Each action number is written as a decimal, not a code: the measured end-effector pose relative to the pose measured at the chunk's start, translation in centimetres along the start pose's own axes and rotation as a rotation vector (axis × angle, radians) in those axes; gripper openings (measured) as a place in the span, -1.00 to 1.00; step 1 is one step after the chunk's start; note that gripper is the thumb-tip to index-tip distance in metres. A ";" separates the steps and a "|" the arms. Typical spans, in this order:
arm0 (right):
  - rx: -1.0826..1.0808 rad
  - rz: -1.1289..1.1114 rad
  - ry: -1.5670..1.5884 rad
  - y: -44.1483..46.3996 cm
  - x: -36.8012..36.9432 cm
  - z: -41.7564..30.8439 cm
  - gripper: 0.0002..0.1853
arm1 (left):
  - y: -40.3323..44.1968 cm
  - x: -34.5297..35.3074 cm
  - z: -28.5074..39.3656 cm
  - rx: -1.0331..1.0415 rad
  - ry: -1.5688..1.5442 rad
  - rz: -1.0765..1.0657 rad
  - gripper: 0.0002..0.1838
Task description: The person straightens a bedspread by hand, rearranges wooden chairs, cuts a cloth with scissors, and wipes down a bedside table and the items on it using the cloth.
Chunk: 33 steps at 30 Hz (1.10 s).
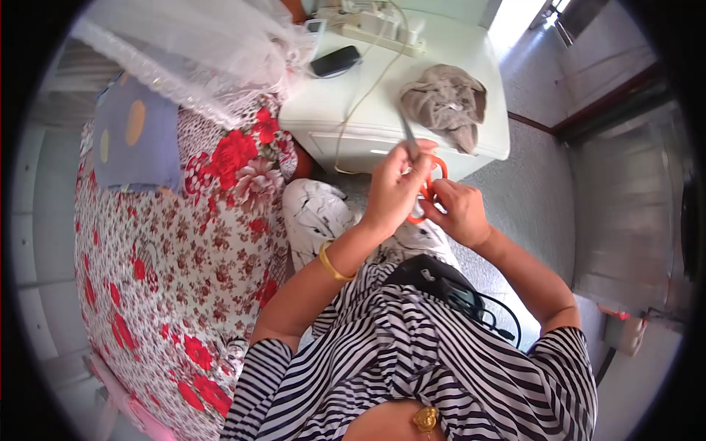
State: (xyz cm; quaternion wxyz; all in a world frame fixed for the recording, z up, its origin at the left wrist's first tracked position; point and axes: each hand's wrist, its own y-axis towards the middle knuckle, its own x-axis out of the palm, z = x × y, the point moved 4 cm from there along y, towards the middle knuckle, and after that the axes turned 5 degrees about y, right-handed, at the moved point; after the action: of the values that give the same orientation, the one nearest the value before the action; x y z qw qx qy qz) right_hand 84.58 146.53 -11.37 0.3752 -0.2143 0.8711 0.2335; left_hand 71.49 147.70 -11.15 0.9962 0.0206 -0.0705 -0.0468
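Orange-handled scissors (439, 167) are held in front of my body, with their dark blades pointing up toward the white cabinet. My left hand (397, 187) grips them around the lower part of the blades, fingers closed. At the handle loops is my right hand (459, 212), its fingers curled on the orange plastic. Just beyond the blade tip, a crumpled grey-brown cloth (445, 101) lies on the cabinet top. My fingers cover part of the scissors, and whether the blades are apart cannot be made out.
The white cabinet (390, 143) stands ahead, bearing a black phone-like object (335, 62), a power strip (375, 38) and cables. A floral bed (220, 250) with a grey-blue pillow (136, 140) is at left. White netting (184, 66) hangs above it. A black bag (430, 275) with cables rests at my waist.
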 end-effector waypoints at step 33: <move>1.205 -0.549 0.015 -27.9 21.8 32.2 -0.71 | 10.0 -5.6 -4.7 0.098 1.838 -0.321 -0.25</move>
State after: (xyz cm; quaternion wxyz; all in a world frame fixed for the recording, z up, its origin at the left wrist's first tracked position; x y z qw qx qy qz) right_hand 104.06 138.19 -54.30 0.4692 -0.1826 0.7657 -0.4002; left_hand 67.53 158.34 -16.15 0.6405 0.1012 0.7471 -0.1463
